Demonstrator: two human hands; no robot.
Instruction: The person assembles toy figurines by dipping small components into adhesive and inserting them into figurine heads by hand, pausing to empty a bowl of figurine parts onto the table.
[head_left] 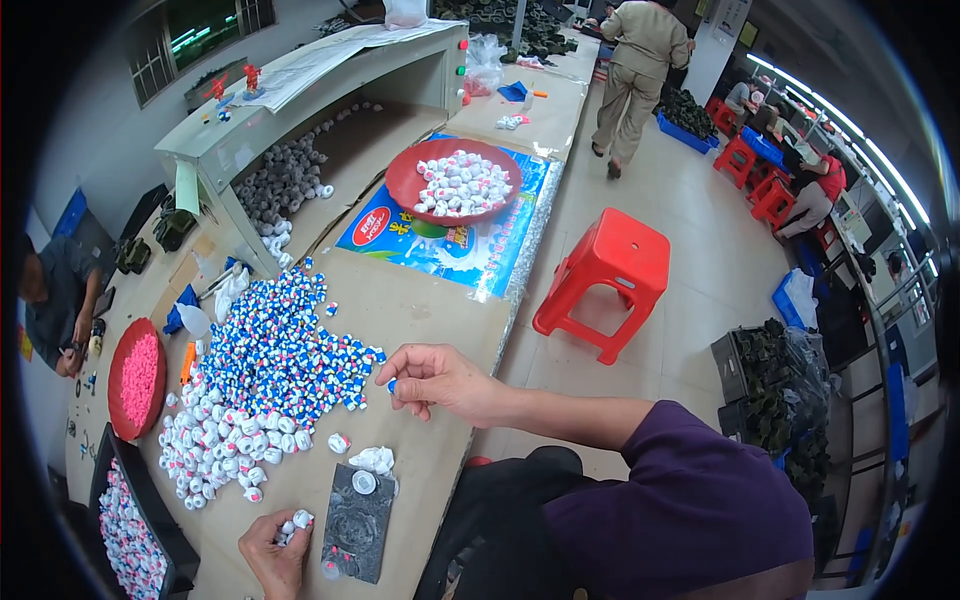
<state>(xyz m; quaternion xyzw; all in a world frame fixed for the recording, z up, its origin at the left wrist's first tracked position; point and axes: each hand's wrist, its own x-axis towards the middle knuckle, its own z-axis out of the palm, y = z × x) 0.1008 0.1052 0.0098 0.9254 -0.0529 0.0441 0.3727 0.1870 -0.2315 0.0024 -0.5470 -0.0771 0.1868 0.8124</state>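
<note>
My right hand [440, 383] is pinched round a small blue-and-white piece [391, 386], just beside a spread pile of small blue-and-white pieces [290, 335]. Lower down, my left hand [274, 553] is closed on small white round pieces [293, 522] with pink marks; how many it holds is partly hidden. Between my hands, a dark grey block [356, 530] lies on the table, with a white round cap [364, 482] and a crumpled white cloth [373, 459] at its far end. One white round piece [339, 442] sits apart from the heap of white round pieces [225, 445].
A red bowl [405, 185] of white pieces rests on a blue printed sheet. At left are a red bowl of pink pieces [140, 380] and a black tray [170, 540]. A red stool [612, 275] stands beside the table. One co-worker sits at left; another person walks away.
</note>
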